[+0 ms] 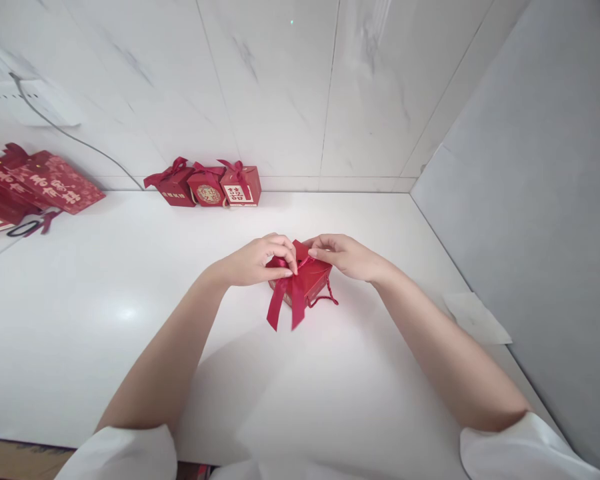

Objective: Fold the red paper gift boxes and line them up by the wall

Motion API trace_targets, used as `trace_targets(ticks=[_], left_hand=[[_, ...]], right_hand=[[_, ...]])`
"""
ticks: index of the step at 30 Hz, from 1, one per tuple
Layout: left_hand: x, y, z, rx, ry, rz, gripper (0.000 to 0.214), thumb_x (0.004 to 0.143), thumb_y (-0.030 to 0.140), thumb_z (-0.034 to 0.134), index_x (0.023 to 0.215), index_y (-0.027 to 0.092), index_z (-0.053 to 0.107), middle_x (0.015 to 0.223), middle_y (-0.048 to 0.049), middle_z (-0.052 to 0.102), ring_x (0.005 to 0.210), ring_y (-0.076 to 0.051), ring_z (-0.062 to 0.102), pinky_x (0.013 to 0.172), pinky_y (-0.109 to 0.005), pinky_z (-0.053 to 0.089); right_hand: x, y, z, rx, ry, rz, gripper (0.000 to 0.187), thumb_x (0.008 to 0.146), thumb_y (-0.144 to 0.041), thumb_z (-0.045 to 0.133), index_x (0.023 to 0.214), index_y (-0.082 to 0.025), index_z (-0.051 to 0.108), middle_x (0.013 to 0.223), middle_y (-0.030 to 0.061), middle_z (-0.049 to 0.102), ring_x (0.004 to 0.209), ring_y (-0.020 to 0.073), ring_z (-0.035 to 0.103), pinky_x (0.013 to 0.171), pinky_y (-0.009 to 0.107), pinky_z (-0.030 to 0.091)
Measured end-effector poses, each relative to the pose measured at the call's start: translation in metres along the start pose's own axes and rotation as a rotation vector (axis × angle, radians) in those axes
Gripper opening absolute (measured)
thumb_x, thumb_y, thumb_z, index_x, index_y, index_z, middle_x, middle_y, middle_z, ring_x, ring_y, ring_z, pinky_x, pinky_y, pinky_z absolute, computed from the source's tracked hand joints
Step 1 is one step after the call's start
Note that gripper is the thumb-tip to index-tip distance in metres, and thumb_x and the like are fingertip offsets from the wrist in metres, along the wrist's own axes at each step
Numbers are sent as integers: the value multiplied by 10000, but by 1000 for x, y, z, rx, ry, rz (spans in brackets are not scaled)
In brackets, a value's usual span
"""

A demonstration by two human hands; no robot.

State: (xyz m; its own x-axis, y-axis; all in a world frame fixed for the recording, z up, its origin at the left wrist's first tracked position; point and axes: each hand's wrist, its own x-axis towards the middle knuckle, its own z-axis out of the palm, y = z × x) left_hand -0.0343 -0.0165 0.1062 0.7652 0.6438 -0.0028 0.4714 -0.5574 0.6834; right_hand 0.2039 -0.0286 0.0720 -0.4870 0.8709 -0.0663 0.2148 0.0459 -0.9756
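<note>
A small red gift box (pixel 316 275) stands on the white table in front of me, with a twisted red cord handle (pixel 325 300) hanging at its right side. Across its top runs a dark red satin ribbon (pixel 298 303), its two tails draping over the near side. My left hand (pixel 260 259) pinches the ribbon at the box's top left, thumb against fingers. From the other side my right hand (pixel 343 257) pinches a ribbon loop between thumb and fingers. The knot is partly hidden by my fingers.
Several red gift boxes with ribbon bows (pixel 209 187) stand against the tiled wall. Larger red bags (pixel 55 180) and black-handled scissors (pixel 24 229) lie at the far left. A pale sheet (pixel 477 319) lies at right beside the grey panel (pixel 535 200).
</note>
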Motion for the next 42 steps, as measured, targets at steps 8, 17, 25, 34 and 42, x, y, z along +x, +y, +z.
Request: trace_targets(ticks=[8,17,25,34,42], left_hand=[[6,6,14,-120,279,-113,183,877,356,555,904,203,652,963,-32,634,854,-152,610,729,-271,498],[6,3,13,-43,216,-186,237,786,453,678,819,220,699,998,-30,563,840,-149,579,770,-296,478],[8,4,14,-2,187,-186,193,766,416,703,791,226,707,936,-16,554,847,-158,581,803,-313,464],[8,1,18,-18,195,-165,171,769,381,695,787,212,684,945,0,531,748,-109,562,769,-291,468],[8,1,17,-61,168,-185,180,780,398,681,791,218,683,966,-4,517,726,-102,549,702,-277,469]], right_hand=[[-3,-7,2,-15,-30,-43,270,882,-467,562,885,-210,647,1019,44,695,897,190,631,863,367,475],[-2,-7,2,-77,2,-126,242,808,-453,663,769,-215,675,1207,50,650,1171,238,558,1060,440,335],[1,-5,8,-48,125,-145,211,796,-408,688,770,-200,667,1279,81,594,1214,239,539,1050,438,358],[-2,-10,6,-116,129,-117,280,885,-488,551,838,-225,633,1224,52,599,1093,222,570,982,415,408],[-10,-15,-3,-316,-3,-124,195,853,-449,611,857,-256,640,1228,36,596,1182,239,528,1018,423,387]])
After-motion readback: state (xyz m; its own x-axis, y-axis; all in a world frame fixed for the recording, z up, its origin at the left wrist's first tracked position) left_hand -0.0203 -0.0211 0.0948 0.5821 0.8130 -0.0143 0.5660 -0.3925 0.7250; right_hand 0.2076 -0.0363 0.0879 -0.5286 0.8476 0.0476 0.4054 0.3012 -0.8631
